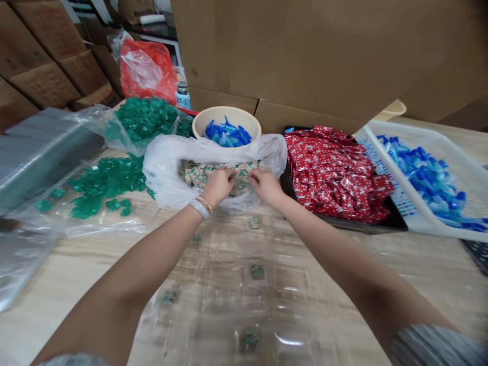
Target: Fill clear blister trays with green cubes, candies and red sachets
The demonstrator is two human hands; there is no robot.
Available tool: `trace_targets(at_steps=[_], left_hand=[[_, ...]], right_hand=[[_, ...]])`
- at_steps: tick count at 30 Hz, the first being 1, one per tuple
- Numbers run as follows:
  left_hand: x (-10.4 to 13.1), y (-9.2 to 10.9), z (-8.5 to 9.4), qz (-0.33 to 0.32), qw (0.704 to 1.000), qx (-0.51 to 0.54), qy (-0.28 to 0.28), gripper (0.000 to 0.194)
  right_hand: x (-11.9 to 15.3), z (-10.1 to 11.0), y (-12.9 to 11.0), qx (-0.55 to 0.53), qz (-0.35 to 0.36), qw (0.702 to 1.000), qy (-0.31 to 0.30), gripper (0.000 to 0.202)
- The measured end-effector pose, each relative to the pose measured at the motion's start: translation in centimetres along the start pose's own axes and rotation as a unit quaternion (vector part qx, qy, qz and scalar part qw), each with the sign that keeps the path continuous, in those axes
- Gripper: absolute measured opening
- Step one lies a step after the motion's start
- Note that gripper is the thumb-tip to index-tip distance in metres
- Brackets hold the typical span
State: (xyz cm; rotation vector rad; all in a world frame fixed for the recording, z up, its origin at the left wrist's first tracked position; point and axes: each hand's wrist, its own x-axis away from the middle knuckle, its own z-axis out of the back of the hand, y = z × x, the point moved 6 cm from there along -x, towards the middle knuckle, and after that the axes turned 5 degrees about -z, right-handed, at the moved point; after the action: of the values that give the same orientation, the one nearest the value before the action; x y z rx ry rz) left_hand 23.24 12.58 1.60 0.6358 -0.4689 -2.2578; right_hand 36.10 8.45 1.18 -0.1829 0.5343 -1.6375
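A white plastic bag lies with its mouth rolled open, full of small green-and-orange patterned pieces. Both hands reach into it. My left hand, with a bracelet at the wrist, is over the left-centre of the pieces, fingers curled together. My right hand is at the bag's right side, thumb and fingertips pinched. Whatever either hand has between its fingers is too small to make out. Nearer to me lie clear plastic trays; a few similar small pieces sit on them.
Green translucent packets are heaped on the left. Behind the bag stands a cream bowl of blue pointed items. To the right are a black tray of red printed packets and a white basket of blue pieces. Cardboard rises behind.
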Motion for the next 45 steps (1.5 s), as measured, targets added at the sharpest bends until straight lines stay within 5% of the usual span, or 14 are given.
trace_targets(at_steps=[8, 15, 23, 29, 33, 36, 41, 45], left_hand=[[0.5, -0.9, -0.6, 0.023, 0.997, 0.08, -0.003, 0.031], [-0.4, -1.8, -1.6, 0.072, 0.981, 0.178, -0.005, 0.023], [-0.2, -0.8, -2.7, 0.04, 0.956, 0.271, -0.105, 0.018], [-1.3, -0.6, -1.4, 0.036, 0.968, 0.244, 0.042, 0.049], [-1.3, 3.6, -0.5, 0.013, 0.965, 0.258, 0.054, 0.052], [1.0, 8.9, -1.3, -0.034, 0.96, 0.274, 0.037, 0.05], [6.2, 16.9, -7.8, -0.102, 0.957, 0.25, -0.104, 0.02], [6.9, 18.7, -12.6, -0.073, 0.973, 0.147, -0.164, 0.019]], right_hand=[[0.8, -1.2, -1.7, 0.152, 0.062, 0.986, -0.016, 0.02], [0.9, -0.3, -3.4, 0.035, 0.168, 0.984, -0.041, 0.014], [-0.1, -1.4, -2.4, 0.019, 0.114, 0.992, -0.058, 0.014], [-1.4, 0.6, -2.5, -0.004, 0.114, 0.991, -0.072, 0.021], [0.0, 5.1, -2.3, 0.006, 0.094, 0.993, -0.07, 0.018], [4.9, 9.2, -0.3, 0.011, 0.072, 0.997, -0.039, 0.013], [15.4, 11.0, 7.7, 0.02, -0.069, 0.996, -0.058, 0.01], [18.9, 9.5, 11.7, 0.08, -0.134, 0.987, -0.036, 0.017]])
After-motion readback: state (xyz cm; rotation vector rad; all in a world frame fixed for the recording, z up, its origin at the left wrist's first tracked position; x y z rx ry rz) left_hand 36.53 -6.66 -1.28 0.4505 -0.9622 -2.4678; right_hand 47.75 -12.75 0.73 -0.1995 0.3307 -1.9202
